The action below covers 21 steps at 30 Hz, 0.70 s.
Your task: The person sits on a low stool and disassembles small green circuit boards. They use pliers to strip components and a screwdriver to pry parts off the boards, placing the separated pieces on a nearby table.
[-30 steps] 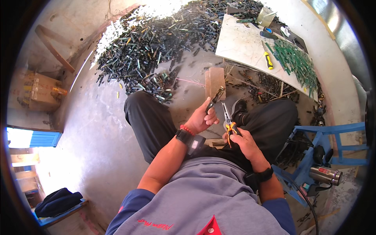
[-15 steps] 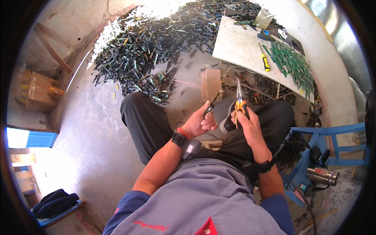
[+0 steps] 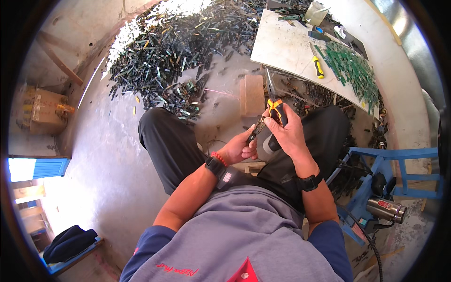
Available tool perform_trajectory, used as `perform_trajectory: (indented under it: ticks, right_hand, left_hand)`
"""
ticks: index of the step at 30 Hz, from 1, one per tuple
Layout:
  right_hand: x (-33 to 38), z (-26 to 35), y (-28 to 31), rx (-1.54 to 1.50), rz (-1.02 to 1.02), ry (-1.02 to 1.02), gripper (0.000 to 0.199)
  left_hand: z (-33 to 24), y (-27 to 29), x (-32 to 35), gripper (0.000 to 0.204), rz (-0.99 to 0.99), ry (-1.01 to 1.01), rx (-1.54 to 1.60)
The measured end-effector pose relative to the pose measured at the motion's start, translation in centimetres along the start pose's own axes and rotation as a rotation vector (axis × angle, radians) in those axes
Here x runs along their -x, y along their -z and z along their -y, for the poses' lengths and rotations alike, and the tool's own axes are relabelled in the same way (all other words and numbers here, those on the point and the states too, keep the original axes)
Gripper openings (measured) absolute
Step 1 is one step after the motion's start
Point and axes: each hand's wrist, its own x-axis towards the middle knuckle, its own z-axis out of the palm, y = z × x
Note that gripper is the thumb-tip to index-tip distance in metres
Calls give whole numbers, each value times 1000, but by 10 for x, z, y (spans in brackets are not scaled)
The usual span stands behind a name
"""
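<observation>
A concrete floor fills most of the view, and a big heap of dark green and black scrap strips lies across its far part. To the right a pale board carries a row of sorted green strips and a yellow-handled screwdriver. A blue metal frame stands at the right, and a small wooden block sits on the floor just beyond the hands.

The person sits with the knees apart and works above the lap. The right hand is closed around the handles of orange-and-black pliers, whose long axis runs nearly straight away from the body, with the nose pointing to the far side, toward the board. The left hand pinches a small dark piece between thumb and fingers; the piece slants up and to the right, and its far end comes close to the pliers.

The step seems to be to bring the piece into the pliers. The next move would probably need careful alignment of its end with the nose and a firm squeeze. It is not visible if the jaws already bite on it.
</observation>
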Motion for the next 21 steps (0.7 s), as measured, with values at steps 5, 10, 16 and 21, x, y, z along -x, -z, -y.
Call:
perform_trajectory:
  ticks: [5, 10, 16, 21]
  right_hand:
    - [3, 2, -9, 21, 14, 10, 31]
    - [5, -3, -13, 28, 31, 7, 32]
    - [5, -6, -11, 53, -7, 3, 31]
    - [2, -20, -2, -52, -67, -36, 30]
  left_hand:
    - [4, 3, -3, 51, -84, 7, -45]
    - [8, 9, -7, 50, -139, 27, -109]
    - [6, 3, -6, 54, -191, 38, -108]
    - [0, -2, -5, 60, -181, 29, -85]
